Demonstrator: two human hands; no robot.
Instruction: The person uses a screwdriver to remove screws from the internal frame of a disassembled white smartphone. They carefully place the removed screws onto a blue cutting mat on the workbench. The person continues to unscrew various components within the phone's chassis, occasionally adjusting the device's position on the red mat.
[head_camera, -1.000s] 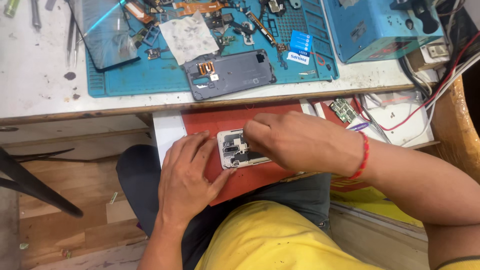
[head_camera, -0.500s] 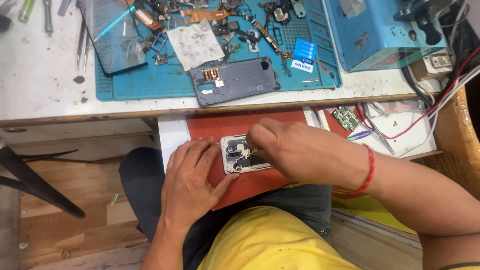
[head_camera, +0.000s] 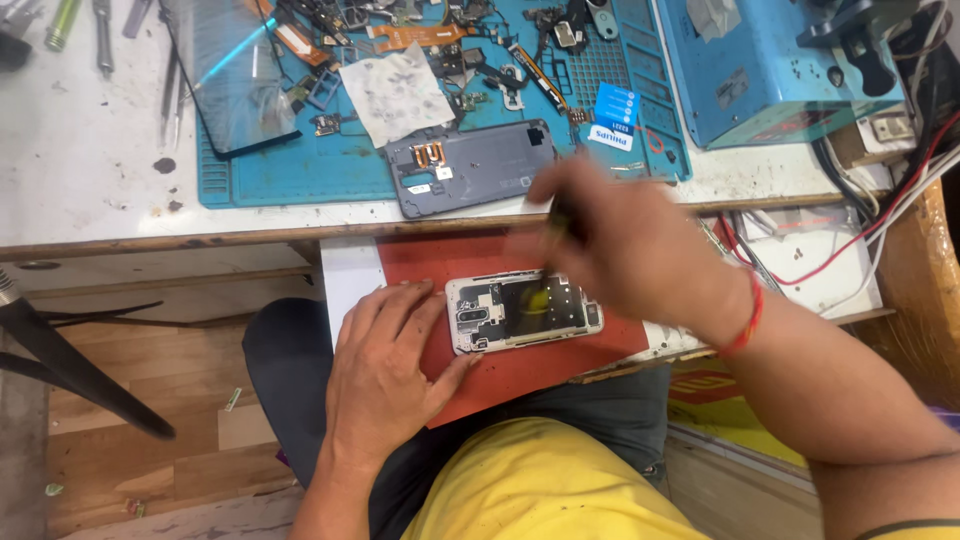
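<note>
An opened phone (head_camera: 520, 312) with its back off lies on a red mat (head_camera: 520, 370) over a white board on my lap. My left hand (head_camera: 385, 375) rests flat on the mat, its thumb and fingers against the phone's left end. My right hand (head_camera: 625, 245), blurred by motion, hovers above the phone's right half and grips a thin dark tool (head_camera: 548, 255) whose yellowish tip points down at the phone's inside. A red thread circles my right wrist.
On the white workbench lie a blue mat (head_camera: 300, 175), a grey phone back frame (head_camera: 470, 168), a black screen panel (head_camera: 230, 75), a dirty cloth (head_camera: 395, 95) and several small parts. A blue machine (head_camera: 770, 70) and wires stand right. Tweezers (head_camera: 170, 80) lie left.
My right hand has lifted up and to the right off the phone, uncovering most of it. The left hand stays at the phone's left end. The camera view has shifted.
</note>
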